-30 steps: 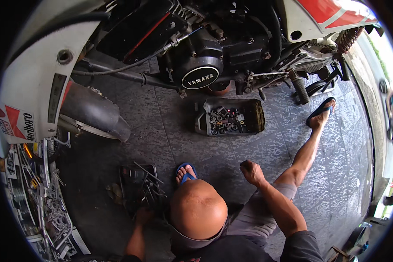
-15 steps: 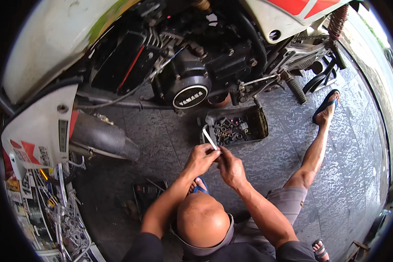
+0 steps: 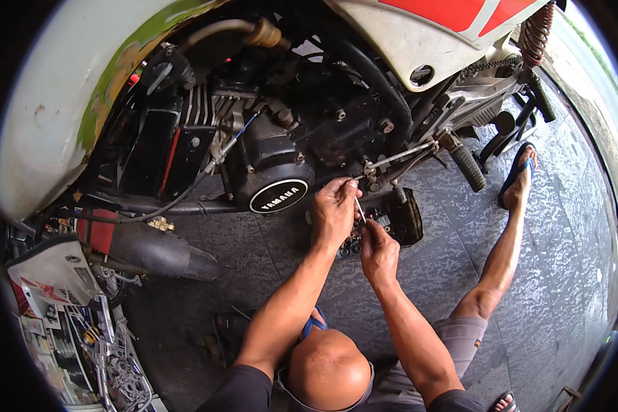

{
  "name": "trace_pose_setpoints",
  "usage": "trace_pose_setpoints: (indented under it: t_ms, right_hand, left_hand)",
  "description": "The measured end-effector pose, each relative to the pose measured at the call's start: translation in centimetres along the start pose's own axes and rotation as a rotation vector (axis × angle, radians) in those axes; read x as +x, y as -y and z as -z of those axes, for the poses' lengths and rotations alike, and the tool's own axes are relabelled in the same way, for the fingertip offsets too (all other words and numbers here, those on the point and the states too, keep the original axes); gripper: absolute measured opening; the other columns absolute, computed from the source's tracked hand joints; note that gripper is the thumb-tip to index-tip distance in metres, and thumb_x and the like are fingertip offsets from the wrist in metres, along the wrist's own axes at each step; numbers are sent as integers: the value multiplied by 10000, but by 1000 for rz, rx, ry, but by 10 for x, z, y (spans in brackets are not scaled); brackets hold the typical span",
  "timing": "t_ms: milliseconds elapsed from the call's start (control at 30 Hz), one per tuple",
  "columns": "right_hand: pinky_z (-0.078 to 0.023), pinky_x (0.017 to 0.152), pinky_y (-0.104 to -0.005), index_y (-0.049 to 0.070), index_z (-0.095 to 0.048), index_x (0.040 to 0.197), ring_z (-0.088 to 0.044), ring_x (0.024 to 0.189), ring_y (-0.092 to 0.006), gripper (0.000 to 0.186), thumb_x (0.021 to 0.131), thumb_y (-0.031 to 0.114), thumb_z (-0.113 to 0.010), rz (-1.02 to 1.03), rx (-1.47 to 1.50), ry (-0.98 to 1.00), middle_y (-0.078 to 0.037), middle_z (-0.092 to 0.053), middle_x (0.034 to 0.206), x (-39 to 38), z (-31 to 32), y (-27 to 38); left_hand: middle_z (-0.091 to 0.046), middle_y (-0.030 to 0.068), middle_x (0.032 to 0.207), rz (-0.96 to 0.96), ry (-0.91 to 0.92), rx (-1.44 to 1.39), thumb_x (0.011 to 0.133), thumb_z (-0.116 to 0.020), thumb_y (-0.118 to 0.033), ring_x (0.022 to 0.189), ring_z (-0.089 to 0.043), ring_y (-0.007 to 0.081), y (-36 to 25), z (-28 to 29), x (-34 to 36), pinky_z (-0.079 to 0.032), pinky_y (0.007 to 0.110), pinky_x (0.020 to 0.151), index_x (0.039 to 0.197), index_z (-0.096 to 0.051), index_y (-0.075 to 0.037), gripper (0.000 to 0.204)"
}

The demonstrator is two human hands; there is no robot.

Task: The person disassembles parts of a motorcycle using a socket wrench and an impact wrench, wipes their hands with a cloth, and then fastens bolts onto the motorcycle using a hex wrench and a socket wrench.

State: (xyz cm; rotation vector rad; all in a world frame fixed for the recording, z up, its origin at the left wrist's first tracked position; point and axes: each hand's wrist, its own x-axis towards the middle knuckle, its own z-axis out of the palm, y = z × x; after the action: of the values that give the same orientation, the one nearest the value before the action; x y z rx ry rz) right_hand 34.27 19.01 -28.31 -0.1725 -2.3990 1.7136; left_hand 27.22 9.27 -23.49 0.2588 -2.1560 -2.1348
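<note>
My left hand (image 3: 334,213) is raised to the motorcycle's lever linkage (image 3: 372,168), just right of the round black engine cover (image 3: 268,180), with its fingers closed around the upper part of a slim silver wrench (image 3: 360,209). My right hand (image 3: 379,257) grips that wrench's lower end, a little below and to the right. Whether the wrench's upper end touches a bolt is hidden by my fingers. Beneath both hands, a dark open tray (image 3: 408,230) of small metal parts is partly covered by them.
The motorcycle's white panel (image 3: 55,103) fills the upper left, with a black fender (image 3: 172,254) below. Stacked metal parts (image 3: 110,350) line the lower left, near a dark tool tray (image 3: 226,323). My bent knee (image 3: 329,371) and outstretched leg (image 3: 491,275) rest over the tiled floor (image 3: 542,295).
My hands were apart, came together on the wrench, and have since moved up and forward to the linkage. The view has also shifted, showing more of the motorcycle's side.
</note>
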Motion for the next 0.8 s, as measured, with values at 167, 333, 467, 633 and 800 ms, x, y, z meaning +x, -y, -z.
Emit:
trace_pose_setpoints:
  t_ms: [167, 333, 467, 633, 800]
  right_hand:
    - [-510, 663, -391, -18, -631, 1053, -670, 756, -360, 194, 882, 65, -594, 69, 2, -55, -229, -662, 831, 13, -10, -23]
    - [-489, 639, -360, -11, -616, 1059, -658, 693, -281, 195, 932, 122, -549, 222, -122, -108, -178, -643, 747, 30, -20, -37]
    - [-472, 620, -411, -10, -613, 999, -625, 670, -351, 194, 952, 145, -507, -61, 94, 92, -197, -615, 726, 28, 5, 7]
    - [-466, 665, -470, 14, -617, 988, -631, 774, -424, 338, 993, 305, -446, -119, -160, 304, -220, -635, 728, 45, 29, 16]
    - [-463, 726, -439, -27, -611, 925, -645, 780, -379, 497, 1006, 402, -373, -204, -279, 408, -225, -617, 742, 51, 30, 33]
  left_hand:
    - [-633, 34, 738, -12, 1, -1, 963, -571, -175, 533, -544, 62, 8, -3, 7, -464, 216, 478, 980, -638, 24, 210]
    - [-655, 43, 754, -110, 6, 18, 956, -583, -171, 575, -561, 63, 14, -7, 10, -483, 224, 525, 986, -644, 25, 208]
    - [-659, 41, 731, -35, 34, 19, 942, -602, -159, 563, -558, 60, 3, 0, 9, -474, 220, 511, 934, -651, 20, 186]
    - [-650, 52, 746, -48, 85, -17, 959, -559, -128, 554, -554, 53, 2, -2, 11, -483, 206, 499, 922, -639, 24, 176]
    - [-634, 47, 697, 52, 119, -115, 953, -564, -143, 508, -525, 52, 11, 0, 15, -440, 205, 462, 884, -645, 23, 197]
